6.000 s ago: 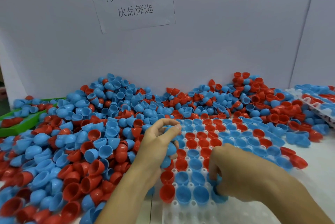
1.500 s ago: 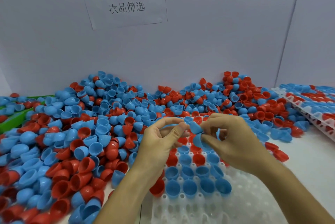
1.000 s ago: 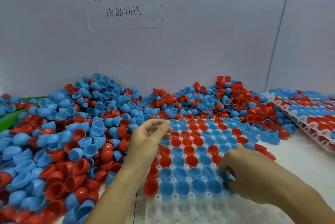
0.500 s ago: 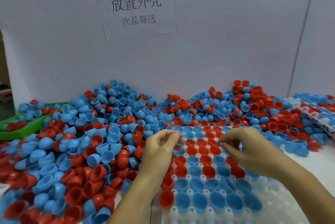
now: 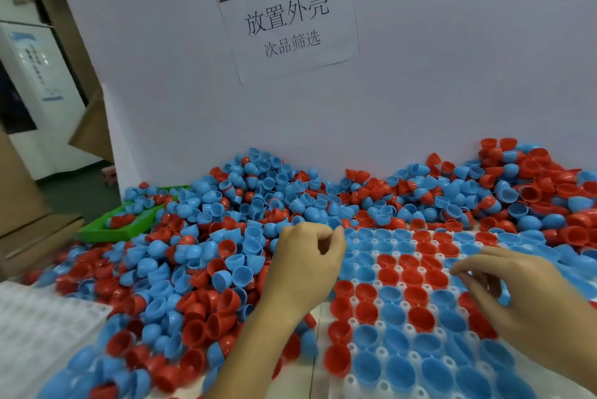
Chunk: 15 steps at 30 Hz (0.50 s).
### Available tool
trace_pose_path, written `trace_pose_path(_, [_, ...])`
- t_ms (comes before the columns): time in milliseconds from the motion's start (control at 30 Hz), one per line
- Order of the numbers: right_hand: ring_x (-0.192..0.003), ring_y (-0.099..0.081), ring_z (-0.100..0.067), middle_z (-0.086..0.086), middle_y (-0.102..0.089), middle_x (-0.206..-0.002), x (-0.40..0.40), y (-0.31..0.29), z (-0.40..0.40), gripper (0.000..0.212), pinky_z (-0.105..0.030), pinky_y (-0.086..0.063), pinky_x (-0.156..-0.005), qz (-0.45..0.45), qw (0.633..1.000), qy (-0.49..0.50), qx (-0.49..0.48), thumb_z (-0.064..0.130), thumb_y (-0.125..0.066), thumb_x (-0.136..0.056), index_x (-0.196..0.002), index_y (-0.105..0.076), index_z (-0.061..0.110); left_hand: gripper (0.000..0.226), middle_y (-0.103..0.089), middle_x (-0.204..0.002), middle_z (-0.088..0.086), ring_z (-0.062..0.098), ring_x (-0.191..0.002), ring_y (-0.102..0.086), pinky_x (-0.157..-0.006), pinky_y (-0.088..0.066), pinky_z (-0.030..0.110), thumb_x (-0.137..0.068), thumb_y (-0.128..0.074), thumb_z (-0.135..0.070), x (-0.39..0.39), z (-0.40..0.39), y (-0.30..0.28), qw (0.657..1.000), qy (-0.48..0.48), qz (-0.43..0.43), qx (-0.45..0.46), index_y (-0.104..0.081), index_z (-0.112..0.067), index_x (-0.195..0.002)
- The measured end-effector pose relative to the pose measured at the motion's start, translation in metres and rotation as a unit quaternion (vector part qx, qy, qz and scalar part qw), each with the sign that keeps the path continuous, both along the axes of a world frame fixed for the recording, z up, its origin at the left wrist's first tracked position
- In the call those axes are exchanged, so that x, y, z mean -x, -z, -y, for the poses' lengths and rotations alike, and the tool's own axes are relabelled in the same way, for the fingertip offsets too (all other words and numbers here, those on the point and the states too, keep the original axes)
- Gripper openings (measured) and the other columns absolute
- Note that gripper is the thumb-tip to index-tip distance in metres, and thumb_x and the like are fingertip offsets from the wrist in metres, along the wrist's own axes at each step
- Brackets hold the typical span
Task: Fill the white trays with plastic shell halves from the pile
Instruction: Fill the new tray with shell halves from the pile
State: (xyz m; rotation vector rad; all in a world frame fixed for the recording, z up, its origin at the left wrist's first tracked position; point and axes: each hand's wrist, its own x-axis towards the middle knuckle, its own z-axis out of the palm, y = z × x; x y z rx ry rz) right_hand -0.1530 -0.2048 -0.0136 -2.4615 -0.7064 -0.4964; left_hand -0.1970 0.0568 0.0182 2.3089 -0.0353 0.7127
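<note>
A big pile of red and blue plastic shell halves covers the table's left and back. In front of me lies a white tray, most of its cups holding red or blue halves, open side up. My left hand rests at the tray's left edge, beside the pile. Its fingers are curled and pinched, with a bit of blue shell showing at the fingertips; the palm is hidden. My right hand hovers over the tray's right part, fingers curled. Whether it holds a shell is unclear.
An empty white tray lies at the lower left. A green tray with a few shells sits behind the pile on the left. A white wall panel with a paper sign closes the back. Cardboard boxes stand at the far left.
My right hand has drawn away from my left hand, to the right over the tray. My view has swung to the left, bringing the empty tray and boxes into sight.
</note>
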Motion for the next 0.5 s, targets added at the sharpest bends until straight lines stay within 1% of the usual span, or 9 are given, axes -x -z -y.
trace_pose_path(67, [-0.072, -0.059, -0.002, 0.026, -0.053, -0.064, -0.008, 0.007, 0.006, 0.031, -0.016, -0.048, -0.060, 0.007, 1.000, -0.010, 0.005, 0.012, -0.076, -0.075, -0.088, -0.072, 0.040, 0.055, -0.043, -0.043, -0.001, 0.008, -0.044, -0.040, -0.052, -0.042, 0.026, -0.100, -0.055, -0.024, 0.002, -0.012, -0.016, 1.000, -0.013, 0.000, -0.022, -0.042, -0.017, -0.047])
trace_pose_path(100, [-0.074, -0.058, -0.001, 0.026, -0.055, -0.071, -0.014, 0.012, 0.010, 0.030, -0.015, -0.047, -0.059, 0.004, 1.000, -0.013, 0.008, 0.022, -0.071, -0.076, -0.090, -0.067, 0.048, 0.052, -0.044, -0.044, -0.002, 0.008, -0.045, -0.041, -0.052, -0.041, 0.023, -0.099, -0.056, -0.022, 0.004, -0.018, -0.024, 0.999, -0.015, 0.002, -0.035, -0.045, -0.016, -0.049])
trace_pose_path(133, [-0.072, -0.058, -0.002, 0.026, -0.056, -0.078, -0.022, 0.018, 0.015, 0.026, -0.015, -0.046, -0.053, -0.001, 1.000, -0.012, 0.006, 0.031, -0.067, -0.077, -0.091, -0.062, 0.053, 0.046, -0.048, -0.047, -0.004, 0.007, -0.047, -0.043, -0.053, -0.042, 0.021, -0.099, -0.057, -0.022, 0.007, -0.025, -0.031, 0.999, -0.012, -0.002, -0.046, -0.050, -0.015, -0.053])
trace_pose_path(167, [-0.068, -0.058, -0.003, 0.026, -0.057, -0.080, -0.032, 0.025, 0.022, 0.021, -0.014, -0.045, -0.049, -0.007, 1.000, -0.009, -0.001, 0.040, -0.063, -0.079, -0.094, -0.061, 0.056, 0.038, -0.054, -0.053, -0.005, 0.005, -0.050, -0.047, -0.055, -0.043, 0.018, -0.098, -0.058, -0.022, 0.011, -0.032, -0.037, 0.998, -0.005, -0.015, -0.057, -0.057, -0.015, -0.061])
trace_pose_path(200, [-0.064, -0.058, -0.005, 0.026, -0.057, -0.079, -0.044, 0.036, 0.029, 0.018, -0.017, -0.046, -0.048, -0.011, 1.000, -0.007, -0.009, 0.048, -0.057, -0.083, -0.098, -0.059, 0.058, 0.029, -0.060, -0.061, -0.007, 0.004, -0.056, -0.052, -0.059, -0.045, 0.017, -0.098, -0.058, -0.023, 0.015, -0.040, -0.042, 0.997, -0.001, -0.036, -0.072, -0.062, -0.017, -0.070])
trace_pose_path(267, [-0.060, -0.057, -0.005, 0.024, -0.057, -0.077, -0.067, 0.059, 0.041, 0.019, -0.019, -0.047, -0.048, -0.012, 1.000, -0.003, -0.013, 0.059, -0.046, -0.089, -0.104, -0.057, 0.062, 0.017, -0.065, -0.073, -0.009, 0.004, -0.070, -0.059, -0.066, -0.049, 0.019, -0.098, -0.058, -0.028, 0.026, -0.055, -0.046, 0.991, -0.007, -0.078, -0.104, -0.065, -0.023, -0.083])
trace_pose_path(333, [-0.060, -0.058, -0.004, 0.023, -0.057, -0.078, -0.085, 0.080, 0.048, 0.021, -0.021, -0.047, -0.049, -0.006, 1.000, 0.001, -0.014, 0.062, -0.044, -0.089, -0.106, -0.057, 0.062, 0.014, -0.066, -0.077, -0.010, 0.005, -0.076, -0.061, -0.069, -0.051, 0.020, -0.098, -0.059, -0.030, 0.035, -0.068, -0.045, 0.987, -0.022, -0.104, -0.118, -0.066, -0.026, -0.086])
trace_pose_path(400, [-0.059, -0.058, -0.004, 0.022, -0.057, -0.078, -0.095, 0.091, 0.053, 0.022, -0.023, -0.049, -0.050, -0.002, 1.000, -0.001, -0.012, 0.064, -0.043, -0.089, -0.106, -0.057, 0.062, 0.014, -0.066, -0.079, -0.011, 0.004, -0.077, -0.061, -0.070, -0.051, 0.019, -0.097, -0.059, -0.029, 0.041, -0.076, -0.042, 0.985, -0.033, -0.117, -0.119, -0.067, -0.025, -0.087])
trace_pose_path(500, [-0.060, -0.058, -0.004, 0.024, -0.056, -0.078, -0.085, 0.086, 0.047, 0.022, -0.022, -0.048, -0.051, -0.006, 1.000, -0.015, 0.005, 0.065, -0.042, -0.089, -0.105, -0.057, 0.062, 0.011, -0.068, -0.086, -0.012, 0.002, -0.081, -0.062, -0.074, -0.051, 0.018, -0.097, -0.060, -0.028, 0.043, -0.081, -0.033, 0.982, -0.031, -0.137, -0.126, -0.068, -0.024, -0.090])
